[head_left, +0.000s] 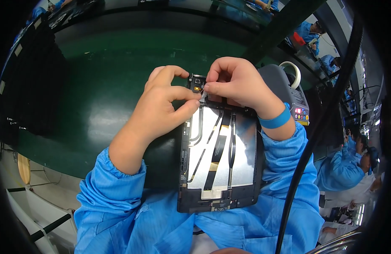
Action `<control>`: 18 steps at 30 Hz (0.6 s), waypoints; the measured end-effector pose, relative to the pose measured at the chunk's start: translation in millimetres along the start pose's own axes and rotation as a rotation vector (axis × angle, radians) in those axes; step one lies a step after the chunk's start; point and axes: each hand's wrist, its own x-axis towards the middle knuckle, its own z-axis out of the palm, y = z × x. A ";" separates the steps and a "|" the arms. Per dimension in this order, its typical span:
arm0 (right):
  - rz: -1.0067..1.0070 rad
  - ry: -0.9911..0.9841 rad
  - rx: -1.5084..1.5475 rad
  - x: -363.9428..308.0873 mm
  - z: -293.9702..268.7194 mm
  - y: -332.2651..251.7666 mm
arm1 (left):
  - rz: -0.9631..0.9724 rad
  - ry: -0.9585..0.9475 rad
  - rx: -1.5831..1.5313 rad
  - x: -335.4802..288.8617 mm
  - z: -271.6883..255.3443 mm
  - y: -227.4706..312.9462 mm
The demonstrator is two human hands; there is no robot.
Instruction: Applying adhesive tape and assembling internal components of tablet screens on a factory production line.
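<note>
A black tablet (259, 178) with its back cover off lies in front of me, silver plate and dark ribbon cables exposed. At its upper left corner sits a small camera module (198, 81) with a gold-coloured part below it. My left hand (163, 93) grips that corner, the index finger at the edge and the thumb on the inside. My right hand (235, 80) is closed in a pinch beside the module. A small pale strip (203, 97) shows just under the pinch; whether the fingertips hold it is hidden. A blue band circles my right wrist.
The tablet's top rests over a green bench (98, 110). At right stands a grey device (299, 103) with a lit display and buttons, a tape roll (292, 74) on it. A black cable (307, 148) runs down the right side. Co-workers in blue (343, 169) sit beyond.
</note>
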 end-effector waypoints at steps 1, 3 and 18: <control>-0.003 -0.014 -0.031 1.4 1.0 1.6 | 0.001 0.001 -0.002 0.1 0.5 -0.7; -0.159 0.018 -0.136 5.0 4.6 8.7 | 0.012 -0.009 -0.013 0.8 1.3 -2.6; -0.651 0.069 -0.546 -2.9 2.8 11.0 | -0.021 -0.015 -0.039 1.1 2.6 -4.4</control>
